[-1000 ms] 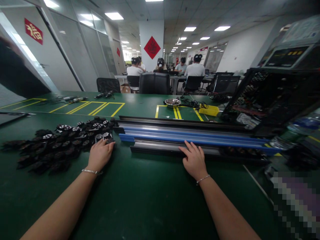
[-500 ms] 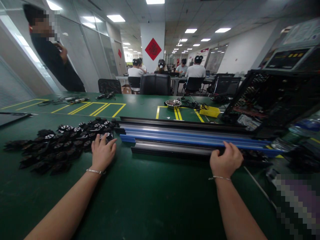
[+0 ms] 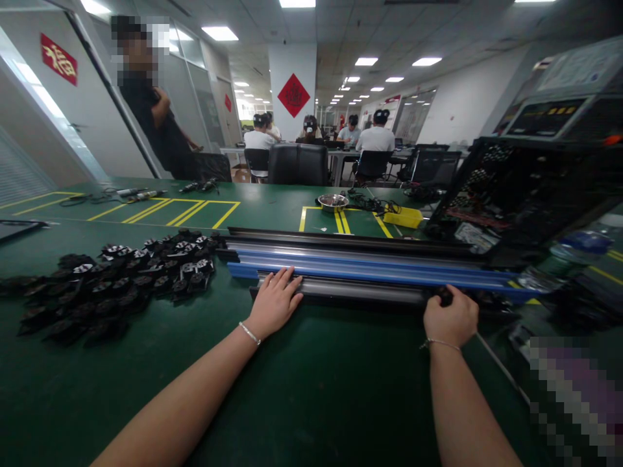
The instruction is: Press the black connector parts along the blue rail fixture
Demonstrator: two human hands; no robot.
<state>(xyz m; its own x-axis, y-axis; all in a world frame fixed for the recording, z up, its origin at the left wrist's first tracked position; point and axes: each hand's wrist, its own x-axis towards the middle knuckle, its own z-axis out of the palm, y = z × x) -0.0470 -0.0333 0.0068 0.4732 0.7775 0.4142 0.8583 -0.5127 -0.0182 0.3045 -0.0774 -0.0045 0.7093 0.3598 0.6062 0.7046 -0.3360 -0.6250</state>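
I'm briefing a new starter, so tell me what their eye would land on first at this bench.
First, the bundle of long rails, blue and silver, lying across the green table, with the left hand flat on its near left end and the right hand gripping it further right. Next, the heap of small black parts spread to the left.
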